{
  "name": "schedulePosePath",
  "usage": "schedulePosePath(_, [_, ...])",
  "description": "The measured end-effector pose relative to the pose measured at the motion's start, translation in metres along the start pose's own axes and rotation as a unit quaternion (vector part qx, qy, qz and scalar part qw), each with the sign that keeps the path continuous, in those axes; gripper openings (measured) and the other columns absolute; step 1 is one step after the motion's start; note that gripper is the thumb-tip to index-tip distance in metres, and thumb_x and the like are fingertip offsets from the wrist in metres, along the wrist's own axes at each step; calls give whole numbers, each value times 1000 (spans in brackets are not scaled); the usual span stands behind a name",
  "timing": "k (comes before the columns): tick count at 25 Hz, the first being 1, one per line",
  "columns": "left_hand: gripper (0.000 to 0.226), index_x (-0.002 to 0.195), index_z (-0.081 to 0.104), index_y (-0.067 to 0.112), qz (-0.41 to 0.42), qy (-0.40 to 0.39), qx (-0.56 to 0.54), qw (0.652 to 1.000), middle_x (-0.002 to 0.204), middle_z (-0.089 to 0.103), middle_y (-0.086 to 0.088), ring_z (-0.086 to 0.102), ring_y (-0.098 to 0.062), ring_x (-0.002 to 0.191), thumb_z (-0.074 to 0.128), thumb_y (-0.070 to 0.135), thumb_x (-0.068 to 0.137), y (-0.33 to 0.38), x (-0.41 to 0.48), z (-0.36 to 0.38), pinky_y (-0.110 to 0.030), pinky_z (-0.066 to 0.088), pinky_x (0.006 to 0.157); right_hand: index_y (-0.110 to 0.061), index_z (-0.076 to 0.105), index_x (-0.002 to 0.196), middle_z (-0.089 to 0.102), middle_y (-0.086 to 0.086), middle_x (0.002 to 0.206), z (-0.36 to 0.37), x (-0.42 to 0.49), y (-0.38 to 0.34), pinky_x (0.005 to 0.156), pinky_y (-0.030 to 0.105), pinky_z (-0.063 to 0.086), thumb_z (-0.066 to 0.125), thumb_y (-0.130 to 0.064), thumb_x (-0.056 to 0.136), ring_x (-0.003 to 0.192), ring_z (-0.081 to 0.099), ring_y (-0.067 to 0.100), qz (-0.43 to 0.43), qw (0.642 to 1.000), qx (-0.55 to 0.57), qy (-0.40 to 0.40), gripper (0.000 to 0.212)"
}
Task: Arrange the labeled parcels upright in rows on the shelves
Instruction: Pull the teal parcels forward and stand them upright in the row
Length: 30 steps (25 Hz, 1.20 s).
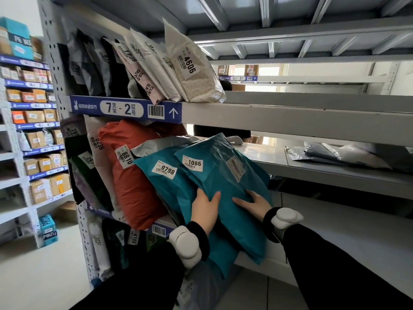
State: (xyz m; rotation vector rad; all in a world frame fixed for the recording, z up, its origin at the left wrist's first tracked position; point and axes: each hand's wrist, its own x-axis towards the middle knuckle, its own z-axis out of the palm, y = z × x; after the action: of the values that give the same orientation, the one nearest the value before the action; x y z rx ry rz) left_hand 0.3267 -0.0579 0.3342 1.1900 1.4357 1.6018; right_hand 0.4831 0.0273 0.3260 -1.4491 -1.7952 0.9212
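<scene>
A teal parcel labelled 1086 (225, 175) leans to the left on the middle shelf (335, 175). My left hand (204, 209) grips its lower left edge, and my right hand (252, 203) presses flat on its front. Behind it leans a second teal parcel labelled 9798 (165, 182), then an orange parcel labelled 8810 (131, 180) and several darker bags. On the shelf above, a row of pale parcels tilts to the left and ends with a beige one labelled 4606 (192, 70).
Grey flat bags (339, 155) lie on the middle shelf to the right. The blue shelf tag 7-2 (125, 109) marks the upper beam. More parcels stand on the lower shelf (134, 238). Racks of cardboard boxes (35, 117) fill the left aisle.
</scene>
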Motion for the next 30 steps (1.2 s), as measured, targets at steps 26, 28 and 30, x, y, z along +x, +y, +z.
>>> schedulePosePath(26, [44, 58, 61, 4, -16, -93, 220, 971, 62, 69, -22, 64, -22, 42, 52, 28, 95, 12, -20, -27, -25, 52, 41, -18, 26, 146, 29, 15, 151, 1, -15, 7, 117, 42, 22, 57, -62, 77, 139, 27, 36, 27, 981, -183, 60, 87])
schedulePosePath(28, [47, 57, 61, 6, -17, -103, 220, 970, 61, 70, -21, 66, -25, 46, 50, 30, 95, 15, -20, -23, -25, 53, 43, -19, 24, 146, 28, 16, 149, 0, -19, 4, 116, 43, 21, 55, -63, 78, 138, 25, 38, 27, 973, -218, 70, 86])
schedulePosePath(30, [45, 59, 62, 6, -17, -118, 212, 970, 64, 71, -20, 69, -30, 54, 49, 31, 94, 21, -20, -20, -26, 54, 45, -19, 25, 145, 30, 17, 148, -2, -22, -2, 115, 42, 25, 55, -61, 79, 137, 27, 38, 28, 973, -223, 50, 84])
